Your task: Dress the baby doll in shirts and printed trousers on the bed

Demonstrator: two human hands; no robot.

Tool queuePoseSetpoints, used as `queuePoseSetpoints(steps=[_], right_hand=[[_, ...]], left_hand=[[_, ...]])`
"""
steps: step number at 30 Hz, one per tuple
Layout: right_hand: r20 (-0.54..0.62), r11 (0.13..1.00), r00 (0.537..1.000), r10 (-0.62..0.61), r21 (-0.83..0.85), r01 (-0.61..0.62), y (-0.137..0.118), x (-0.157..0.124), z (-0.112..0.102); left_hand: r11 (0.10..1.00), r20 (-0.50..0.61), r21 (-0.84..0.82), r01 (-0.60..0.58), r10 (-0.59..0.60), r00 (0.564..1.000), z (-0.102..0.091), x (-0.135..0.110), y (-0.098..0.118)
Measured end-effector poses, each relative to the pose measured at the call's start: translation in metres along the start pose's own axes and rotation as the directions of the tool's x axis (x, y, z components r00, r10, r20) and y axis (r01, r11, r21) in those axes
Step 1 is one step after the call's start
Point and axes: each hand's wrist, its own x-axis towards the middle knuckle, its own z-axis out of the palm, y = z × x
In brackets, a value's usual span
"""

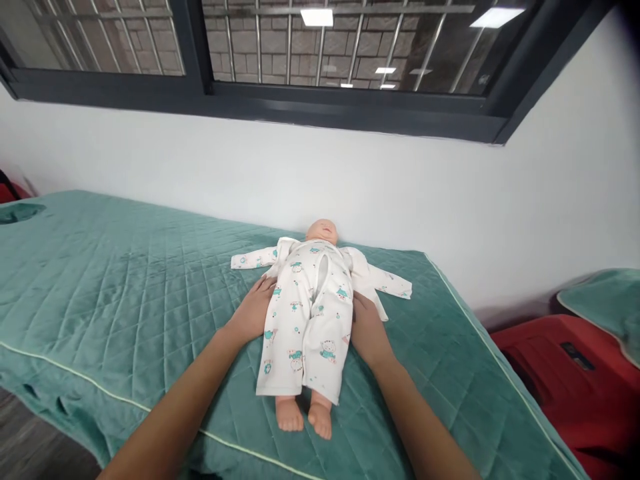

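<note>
A baby doll lies on its back on a green quilted bed cover, its head toward the wall. It wears a white printed romper with both sleeves spread out empty to the sides. Bare feet stick out at the bottom. My left hand lies flat against the doll's left side at the waist, fingers stretched along the fabric. My right hand presses flat against the other side of the romper, fingers partly tucked under its edge. Neither hand grips anything.
The bed runs along a white wall under a dark-framed window. A face hole is at the bed's far left end. A red object with another green cover stands to the right.
</note>
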Motion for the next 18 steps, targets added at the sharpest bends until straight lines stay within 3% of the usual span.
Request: queuePoseSetpoints(steps=[4,7,12,18], right_hand=[[0.098,0.996,0.992,-0.077,-0.036,0.081,-0.013,-0.013,-0.006],[0.171,0.991,0.977,-0.130,-0.008,0.133,-0.017,-0.013,-0.007],[0.143,0.988,0.984,-0.109,0.120,0.093,-0.018,-0.005,-0.003],[0.110,0.983,0.994,0.024,0.176,-0.044,-0.025,0.001,-0.001]], left_hand=[[0.995,0.036,-0.066,-0.081,0.084,0.996,-0.007,0.004,0.005],[0.980,0.076,-0.189,-0.067,0.083,0.994,-0.015,0.010,0.008],[0.951,0.120,-0.307,0.032,0.006,0.993,-0.019,0.020,0.009],[0.915,0.066,-0.402,0.000,0.029,0.997,-0.011,0.030,0.010]])
